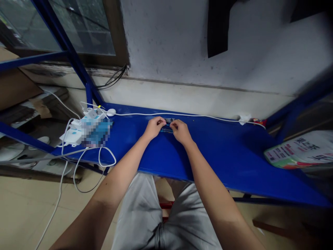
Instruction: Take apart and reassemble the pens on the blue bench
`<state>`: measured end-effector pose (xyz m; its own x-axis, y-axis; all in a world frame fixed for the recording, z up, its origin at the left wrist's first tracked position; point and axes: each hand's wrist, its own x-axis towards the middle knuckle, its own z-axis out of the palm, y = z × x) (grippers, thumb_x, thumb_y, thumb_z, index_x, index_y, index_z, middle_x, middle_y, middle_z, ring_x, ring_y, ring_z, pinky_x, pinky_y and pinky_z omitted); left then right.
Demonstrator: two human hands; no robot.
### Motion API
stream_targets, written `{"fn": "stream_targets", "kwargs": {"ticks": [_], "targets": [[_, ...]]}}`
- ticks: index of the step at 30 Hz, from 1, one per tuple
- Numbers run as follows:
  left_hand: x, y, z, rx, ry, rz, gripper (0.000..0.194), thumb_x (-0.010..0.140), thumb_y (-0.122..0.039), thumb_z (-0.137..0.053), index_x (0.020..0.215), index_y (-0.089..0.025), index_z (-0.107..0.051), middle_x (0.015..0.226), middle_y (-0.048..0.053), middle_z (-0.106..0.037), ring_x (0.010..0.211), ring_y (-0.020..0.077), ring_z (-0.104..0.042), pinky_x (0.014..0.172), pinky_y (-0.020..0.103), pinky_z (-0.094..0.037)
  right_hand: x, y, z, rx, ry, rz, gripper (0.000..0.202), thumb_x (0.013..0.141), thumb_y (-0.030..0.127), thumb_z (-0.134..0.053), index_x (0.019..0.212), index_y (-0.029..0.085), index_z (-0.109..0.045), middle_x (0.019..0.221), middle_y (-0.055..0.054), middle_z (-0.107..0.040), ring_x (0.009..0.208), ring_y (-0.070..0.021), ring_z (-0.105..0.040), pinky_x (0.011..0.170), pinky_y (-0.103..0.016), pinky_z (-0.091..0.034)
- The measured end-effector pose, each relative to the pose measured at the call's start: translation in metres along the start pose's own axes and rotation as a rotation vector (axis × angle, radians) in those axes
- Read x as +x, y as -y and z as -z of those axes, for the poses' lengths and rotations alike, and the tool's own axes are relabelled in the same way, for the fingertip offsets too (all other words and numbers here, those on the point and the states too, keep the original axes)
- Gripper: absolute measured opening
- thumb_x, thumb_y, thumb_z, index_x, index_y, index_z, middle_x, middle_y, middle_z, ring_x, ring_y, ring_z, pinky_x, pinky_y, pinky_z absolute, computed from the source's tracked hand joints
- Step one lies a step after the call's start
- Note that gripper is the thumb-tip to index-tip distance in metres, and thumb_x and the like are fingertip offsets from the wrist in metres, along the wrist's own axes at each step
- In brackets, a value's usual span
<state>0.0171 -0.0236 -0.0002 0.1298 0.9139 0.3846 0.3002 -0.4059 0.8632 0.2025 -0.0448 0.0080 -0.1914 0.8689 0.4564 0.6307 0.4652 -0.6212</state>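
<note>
My left hand (154, 127) and my right hand (180, 130) are close together over the back middle of the blue table (166, 156). The fingers of each are pinched, with the fingertips facing across a narrow gap. A small pale piece, too small to name, shows between the fingertips. Just under and behind it lies a group of thin, dark, shiny strips or rods (167, 131) on the table, partly covered by the fingers.
White power strips (74, 133) and tangled cables lie at the table's left end. A white cable (161, 114) runs along the back edge to a crumpled white piece (245, 119). A printed plastic package (299, 149) stands at the right. Blue frame posts rise at both sides.
</note>
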Motion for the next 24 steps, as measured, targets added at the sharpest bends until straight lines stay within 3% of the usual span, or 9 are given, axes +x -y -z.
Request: {"fn": "stream_targets", "kwargs": {"ticks": [9, 14, 18, 24], "targets": [[-0.011, -0.009, 0.004, 0.164, 0.111, -0.128, 0.009, 0.088, -0.015, -0.073, 0.091, -0.021, -0.078, 0.088, 0.003, -0.071, 0.084, 0.0192, -0.065, 0.083, 0.035, -0.052, 0.000, 0.007, -0.005, 0.114, -0.001, -0.029, 0.009, 0.088, 0.016, -0.062, 0.085, 0.021, -0.069, 0.089, -0.006, -0.073, 0.083, -0.0218, -0.067, 0.081, -0.034, -0.051], [-0.012, -0.006, 0.008, 0.267, 0.036, -0.185, 0.013, 0.093, -0.014, -0.068, 0.092, -0.022, -0.078, 0.093, 0.006, -0.071, 0.096, 0.0220, -0.066, 0.094, 0.037, -0.051, 0.001, 0.001, -0.003, 0.150, -0.017, -0.104, 0.009, 0.088, 0.016, -0.064, 0.090, 0.020, -0.072, 0.090, -0.007, -0.075, 0.083, -0.0215, -0.069, 0.083, -0.035, -0.052], [-0.013, -0.005, 0.017, 0.451, -0.034, -0.138, 0.014, 0.096, -0.021, -0.065, 0.094, -0.023, -0.079, 0.095, 0.007, -0.073, 0.099, 0.0254, -0.062, 0.098, 0.040, -0.048, 0.002, -0.010, 0.008, 0.038, -0.032, -0.107, 0.016, 0.085, 0.010, -0.064, 0.092, 0.019, -0.076, 0.095, -0.008, -0.074, 0.086, -0.0215, -0.068, 0.087, -0.036, -0.052], [-0.013, -0.004, 0.028, 0.666, 0.069, -0.048, 0.016, 0.096, -0.021, -0.065, 0.092, -0.023, -0.080, 0.094, 0.008, -0.073, 0.096, 0.0282, -0.058, 0.096, 0.043, -0.046, 0.001, -0.025, 0.022, -0.039, 0.047, -0.172, 0.015, 0.082, 0.010, -0.070, 0.087, 0.020, -0.081, 0.091, -0.006, -0.074, 0.084, -0.0206, -0.067, 0.084, -0.034, -0.052]]}}
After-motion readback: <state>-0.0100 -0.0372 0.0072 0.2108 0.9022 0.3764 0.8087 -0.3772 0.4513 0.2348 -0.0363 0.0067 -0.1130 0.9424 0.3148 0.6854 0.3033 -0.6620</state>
